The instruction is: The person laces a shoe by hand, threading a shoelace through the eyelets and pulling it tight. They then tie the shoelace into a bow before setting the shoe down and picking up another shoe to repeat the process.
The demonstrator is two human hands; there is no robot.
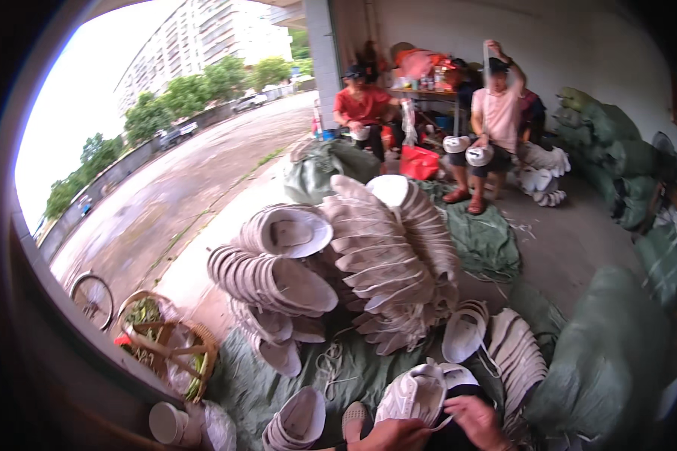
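A white lace-up shoe [412, 395] rests in my lap at the bottom middle, its opening facing up. Beside it on the right is a second pale shoe [457, 373], partly covered by the first. My left hand [399, 434] is closed at the near side of the shoe, pinching a thin white shoelace [439, 426]. To the right, my right hand [475, 421] has its fingers bent around the other part of that lace. The fingertips of both hands are small and partly hidden.
Tall nested stacks of white shoes [384, 255] stand ahead on a green sheet [241, 368]. More shoes [297, 417] lie near left, others [515, 353] at right by a large green sack [605, 361]. A basket [203, 349] stands left. Two people [361, 105] [496, 113] sit farther back.
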